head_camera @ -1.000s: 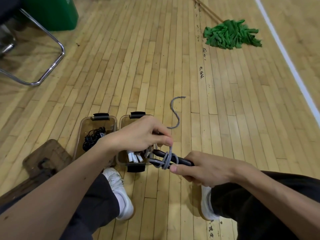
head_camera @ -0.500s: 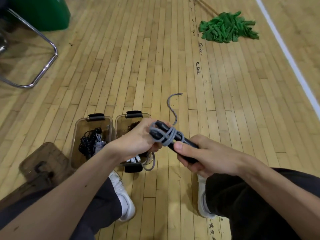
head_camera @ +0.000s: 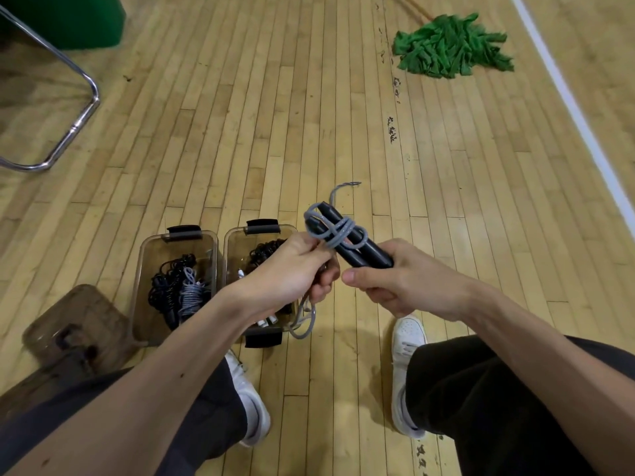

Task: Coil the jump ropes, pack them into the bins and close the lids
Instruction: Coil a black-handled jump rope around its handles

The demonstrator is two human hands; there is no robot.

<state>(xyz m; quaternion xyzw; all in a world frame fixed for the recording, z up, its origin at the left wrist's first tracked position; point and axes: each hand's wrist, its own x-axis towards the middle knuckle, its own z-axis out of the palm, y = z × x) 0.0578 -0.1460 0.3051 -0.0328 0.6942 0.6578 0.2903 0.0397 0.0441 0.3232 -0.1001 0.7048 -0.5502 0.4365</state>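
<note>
A grey jump rope (head_camera: pixel 335 231) is wound round its two black handles (head_camera: pixel 357 247), held above the floor. My right hand (head_camera: pixel 402 286) grips the handles' lower end. My left hand (head_camera: pixel 295 269) pinches the grey cord beside the wraps, and a loose loop hangs below it. Two clear open bins stand on the floor beneath my left arm: the left bin (head_camera: pixel 144 269) holds coiled black and grey ropes, the right bin (head_camera: pixel 237 245) holds a black rope and white handles, partly hidden by my hand.
A clear lid (head_camera: pixel 72 324) lies left of the bins. A chrome chair frame (head_camera: pixel 75 118) and a green container (head_camera: pixel 68 18) stand far left. A green mop head (head_camera: pixel 446 46) lies far right near a white line. My white shoes rest on the wooden floor.
The handle bundle has risen and tilted up and away from me. My left hand moved from above the wraps to beside them, pulling the cord tight round the handles.
</note>
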